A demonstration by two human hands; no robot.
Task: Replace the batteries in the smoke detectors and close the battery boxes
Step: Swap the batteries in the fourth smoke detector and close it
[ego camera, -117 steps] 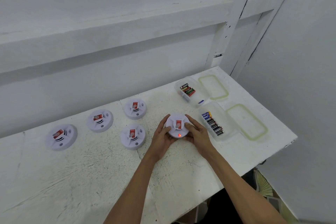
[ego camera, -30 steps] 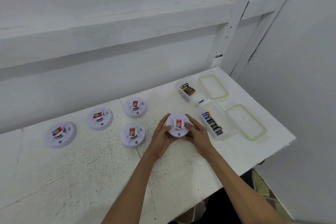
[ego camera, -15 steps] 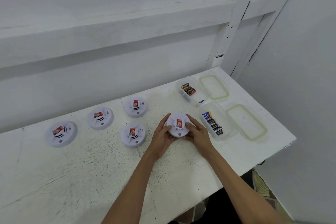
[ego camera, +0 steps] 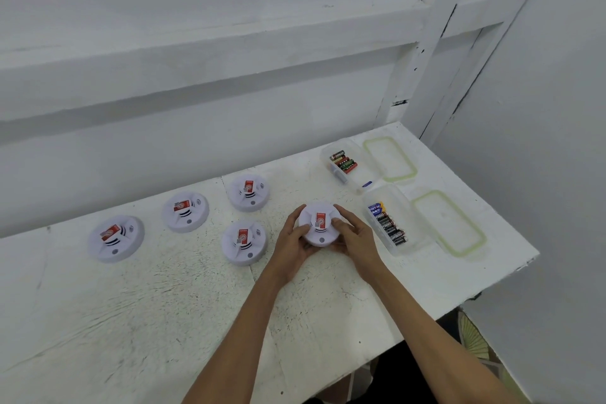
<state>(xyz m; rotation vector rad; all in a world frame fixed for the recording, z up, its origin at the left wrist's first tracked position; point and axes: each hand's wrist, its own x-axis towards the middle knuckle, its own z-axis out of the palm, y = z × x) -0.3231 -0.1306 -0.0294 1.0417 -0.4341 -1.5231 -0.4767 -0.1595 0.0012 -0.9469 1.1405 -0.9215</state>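
A person's left hand (ego camera: 293, 243) and right hand (ego camera: 352, 236) are gripping a white smoke detector (ego camera: 319, 223) from either side, fingers curling round its rim, holding it between them at the right part of the white surface (ego camera: 164, 305), just beside the nearer battery box (ego camera: 410, 216), which is standing open. The detector's red label is facing up, its print too small to read, while the black batteries (ego camera: 388, 225) in that box are showing lettering that looks like "EVEREADY". Four more detectors (ego camera: 243, 241), each wearing the same red label, are lying well left of the hands.
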